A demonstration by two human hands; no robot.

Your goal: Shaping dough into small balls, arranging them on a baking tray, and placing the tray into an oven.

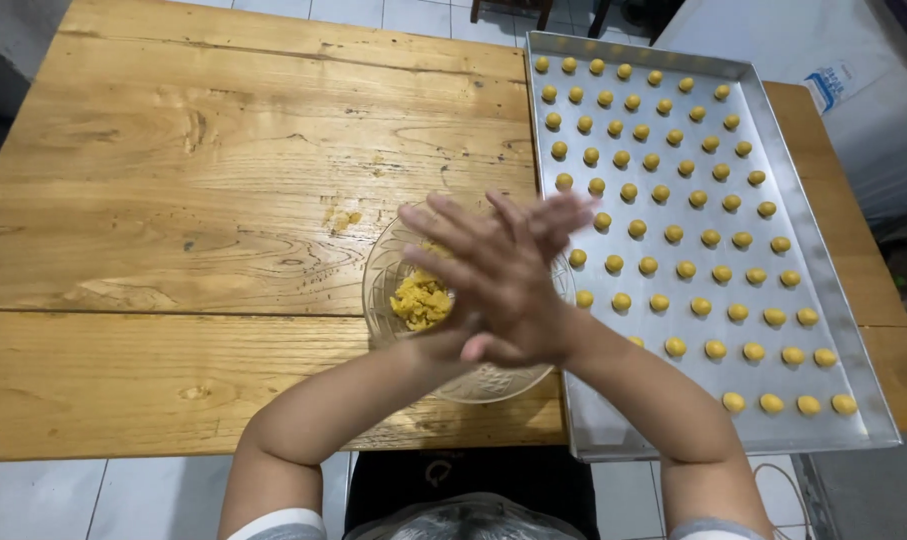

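Note:
My right hand [488, 285] lies flat on top of my left hand [561, 214], palm to palm and crossed, the fingers stretched out. Whatever is between the palms is hidden. Both hands hover over a clear glass bowl [493, 385] that holds a lump of crumbly yellow dough [420, 300] at its left side. Just right of the bowl lies a long metal baking tray [823, 270] filled with rows of several small yellow dough balls [673, 235]. The tray's near left corner is bare.
Bowl and tray rest on a wooden plank table [223, 200]. A few dough crumbs [341, 217] lie left of the bowl. A white surface with a blue and white packet [833, 85] stands beyond the tray at the right. The floor is tiled.

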